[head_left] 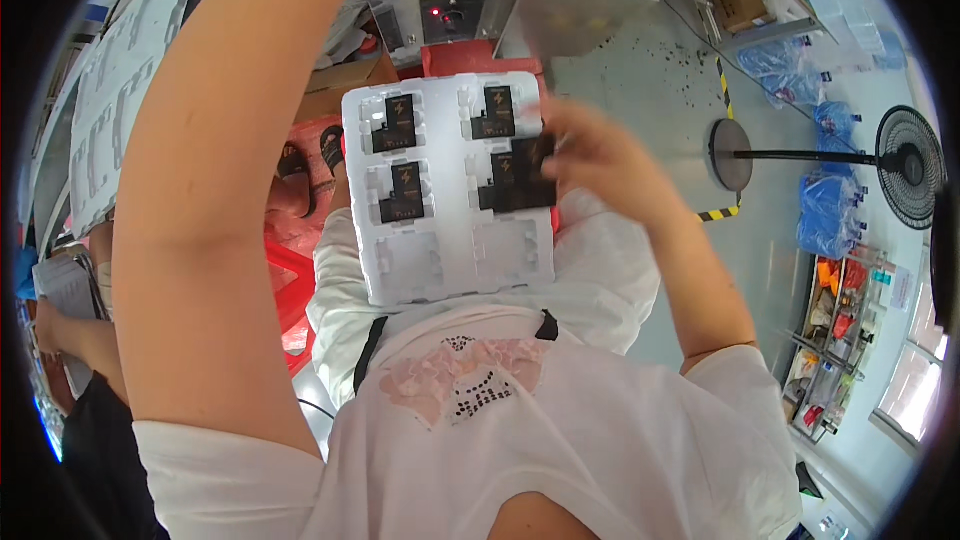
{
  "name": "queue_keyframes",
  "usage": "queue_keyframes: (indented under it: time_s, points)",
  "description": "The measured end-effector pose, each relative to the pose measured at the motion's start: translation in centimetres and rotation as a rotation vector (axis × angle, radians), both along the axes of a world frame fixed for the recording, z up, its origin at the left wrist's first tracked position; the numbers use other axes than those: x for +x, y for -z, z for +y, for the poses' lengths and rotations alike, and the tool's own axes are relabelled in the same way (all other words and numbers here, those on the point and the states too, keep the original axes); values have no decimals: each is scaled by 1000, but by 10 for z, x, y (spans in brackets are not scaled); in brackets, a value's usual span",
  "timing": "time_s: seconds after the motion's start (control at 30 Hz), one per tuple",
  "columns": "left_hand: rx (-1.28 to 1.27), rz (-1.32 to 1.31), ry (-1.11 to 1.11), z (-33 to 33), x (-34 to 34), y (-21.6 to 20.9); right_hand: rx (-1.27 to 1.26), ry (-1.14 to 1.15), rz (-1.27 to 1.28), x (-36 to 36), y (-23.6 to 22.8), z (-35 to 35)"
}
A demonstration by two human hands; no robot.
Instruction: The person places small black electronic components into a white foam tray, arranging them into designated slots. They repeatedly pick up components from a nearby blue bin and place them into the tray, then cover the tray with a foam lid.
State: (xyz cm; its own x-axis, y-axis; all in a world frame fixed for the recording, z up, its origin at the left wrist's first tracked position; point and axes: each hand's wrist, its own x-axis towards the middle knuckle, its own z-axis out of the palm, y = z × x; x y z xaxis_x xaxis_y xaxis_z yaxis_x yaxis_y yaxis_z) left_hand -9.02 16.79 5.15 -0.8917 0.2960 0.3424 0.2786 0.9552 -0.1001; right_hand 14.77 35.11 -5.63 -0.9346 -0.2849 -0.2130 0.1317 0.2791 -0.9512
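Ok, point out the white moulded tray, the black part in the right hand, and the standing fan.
white moulded tray (440, 265): head view, bare lower compartment.
black part (520, 180): head view, its dark face beside the right hand (600, 155).
standing fan (910, 168): head view, round grille.

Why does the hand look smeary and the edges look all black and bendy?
In the head view, the right hand is motion-blurred at the white tray; the fisheye lens bends straight lines near the rim and leaves black corners; daylight glares off the grey floor.

Left hand beyond the top edge
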Motion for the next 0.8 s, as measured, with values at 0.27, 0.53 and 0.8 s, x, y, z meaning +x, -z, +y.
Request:
queue_keyframes:
  time_s: [0.27, 0.53, 0.8]
  points:
    - [734, -228, 347, -57, 169, 11, 324, 76, 128, 104, 138, -12]
    - [1260, -870, 19, -120, 271, 158, 711, 62, 443, 113, 130, -31]
    - [939, -616, 192, -126, 309, 255, 928, -64, 585, 149, 131, -45]
